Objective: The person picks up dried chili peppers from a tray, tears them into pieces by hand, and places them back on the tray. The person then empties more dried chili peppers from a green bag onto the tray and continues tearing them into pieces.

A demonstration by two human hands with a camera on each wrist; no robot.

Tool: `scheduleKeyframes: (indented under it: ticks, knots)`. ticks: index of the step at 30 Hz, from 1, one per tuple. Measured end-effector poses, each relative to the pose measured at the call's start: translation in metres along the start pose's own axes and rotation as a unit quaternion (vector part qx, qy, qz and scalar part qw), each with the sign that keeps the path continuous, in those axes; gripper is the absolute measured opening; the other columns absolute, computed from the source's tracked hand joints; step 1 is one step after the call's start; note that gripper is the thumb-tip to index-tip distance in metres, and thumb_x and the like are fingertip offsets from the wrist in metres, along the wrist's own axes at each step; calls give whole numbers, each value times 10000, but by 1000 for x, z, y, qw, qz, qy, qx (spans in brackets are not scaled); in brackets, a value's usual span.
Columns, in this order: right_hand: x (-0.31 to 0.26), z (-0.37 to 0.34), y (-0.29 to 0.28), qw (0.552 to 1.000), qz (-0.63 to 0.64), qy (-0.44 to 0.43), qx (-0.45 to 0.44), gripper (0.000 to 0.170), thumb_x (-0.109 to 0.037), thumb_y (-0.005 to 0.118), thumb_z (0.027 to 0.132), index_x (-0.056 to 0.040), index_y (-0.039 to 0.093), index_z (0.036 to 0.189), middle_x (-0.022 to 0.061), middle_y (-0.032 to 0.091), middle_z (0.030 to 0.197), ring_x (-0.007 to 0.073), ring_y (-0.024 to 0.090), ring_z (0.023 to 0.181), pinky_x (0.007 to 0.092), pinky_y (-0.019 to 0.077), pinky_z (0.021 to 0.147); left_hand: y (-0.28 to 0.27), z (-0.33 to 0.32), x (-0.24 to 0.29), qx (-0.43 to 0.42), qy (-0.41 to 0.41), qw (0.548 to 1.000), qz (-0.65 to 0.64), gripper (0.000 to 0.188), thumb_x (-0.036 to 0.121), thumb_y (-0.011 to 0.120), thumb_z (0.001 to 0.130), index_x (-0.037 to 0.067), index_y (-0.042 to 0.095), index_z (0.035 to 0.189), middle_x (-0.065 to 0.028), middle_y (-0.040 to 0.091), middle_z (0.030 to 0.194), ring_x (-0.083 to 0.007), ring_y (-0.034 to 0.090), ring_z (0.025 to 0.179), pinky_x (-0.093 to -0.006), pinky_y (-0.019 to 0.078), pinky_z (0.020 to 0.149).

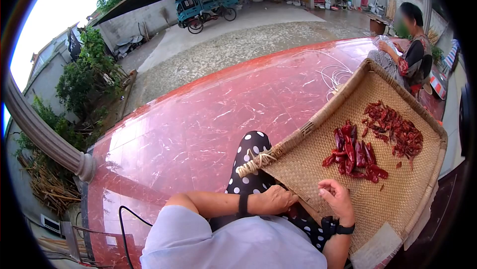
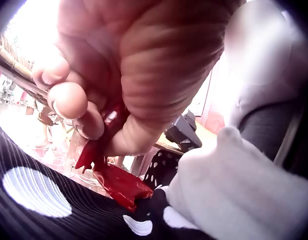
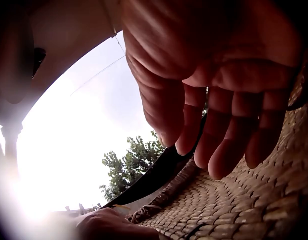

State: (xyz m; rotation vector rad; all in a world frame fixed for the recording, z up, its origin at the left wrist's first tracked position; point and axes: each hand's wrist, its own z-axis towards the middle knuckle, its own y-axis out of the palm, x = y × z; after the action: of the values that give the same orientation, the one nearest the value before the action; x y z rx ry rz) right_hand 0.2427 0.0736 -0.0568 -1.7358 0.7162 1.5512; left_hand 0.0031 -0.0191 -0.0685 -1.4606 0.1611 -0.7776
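Observation:
Between the thumb and fingers of my left hand (image 1: 276,199) is a dried red chili (image 2: 123,186), best seen in the left wrist view, with its split lower end hanging over the polka-dot trousers. In the head view this hand is low beside the corner of the woven tray (image 1: 303,169). My right hand (image 1: 339,198) hovers over the tray's near side, its fingers loosely bent and nothing between them. Several whole red chilies (image 1: 351,150) lie in a pile mid-tray. Beyond them spreads a heap of small, darker red chili pieces (image 1: 397,129).
The tray's thick rim (image 1: 318,120) slants across my lap, with a bound corner (image 1: 256,163) near my knee. White cable (image 1: 335,75) lies coiled on the red tiled floor (image 1: 198,134). Another person (image 1: 415,45) sits beyond the tray at right. A column (image 1: 49,139) stands left.

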Motion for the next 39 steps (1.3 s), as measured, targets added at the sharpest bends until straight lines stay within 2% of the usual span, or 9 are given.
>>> scheduleKeyframes:
  ticks: [5,14,18,21,23,26,31,33,39]
  knots:
    - [1,1,1,1000,-17,0,4,225,-54,664,906,12,651,1121,0,656,923,72,593,804,239,501,733,24,-9,-5,-113,-32,993,33,169,176,613,851,37,568,935,-117,641,681,-307,661,585,-428,506,507]
    - [10,4,0,998,5,-18,60,188,-69,638,936,9,651,1107,10,657,891,74,603,777,241,506,720,26,-10,1,-110,-96,989,30,283,190,635,842,-23,544,1004,-153,664,730,-327,682,635,-443,524,548]
    - [9,5,1,996,-9,-35,82,156,-61,624,948,4,660,1085,16,654,886,77,619,786,239,504,712,17,-10,0,-131,-63,989,17,260,193,616,863,-33,543,970,-168,677,758,-358,696,694,-460,538,587]
    - [10,7,-2,982,16,-70,176,128,-58,606,962,-4,656,1067,10,643,885,80,613,793,231,498,729,33,-11,-15,-209,-8,977,-44,383,188,580,906,43,509,1254,-184,694,1006,-358,702,865,-433,567,678]
    - [12,9,-5,968,35,-84,232,149,-91,604,977,-5,652,1089,7,641,903,86,616,799,239,508,731,-19,7,6,-261,4,955,-139,478,142,573,899,127,472,1365,-164,661,1152,-348,689,943,-426,574,724]
    - [11,9,-9,945,104,-83,300,167,-127,600,993,-21,637,1117,9,650,923,77,594,774,230,499,726,-22,14,4,-272,100,950,-115,499,88,589,867,93,500,1358,-135,635,1179,-335,660,1011,-410,573,788]
    - [21,10,-15,905,160,-120,375,183,-90,584,979,-21,617,1145,15,646,989,83,583,862,244,488,772,-57,53,11,-240,79,951,-178,374,160,637,873,83,623,1238,-155,659,1016,-350,666,903,-460,542,777]
    - [26,10,-18,896,22,-110,430,216,-50,595,943,-34,613,1158,45,597,1113,137,566,981,281,488,830,-82,78,16,-235,16,971,-39,422,181,651,898,124,561,1307,-144,606,1145,-333,644,1017,-432,538,817]
    - [35,13,-19,870,-222,-66,435,362,-35,667,869,-57,606,1224,132,553,1242,312,526,1126,397,455,971,-54,156,-20,-28,59,996,53,429,103,625,877,102,577,1303,-145,550,1258,-343,668,964,-425,559,764]
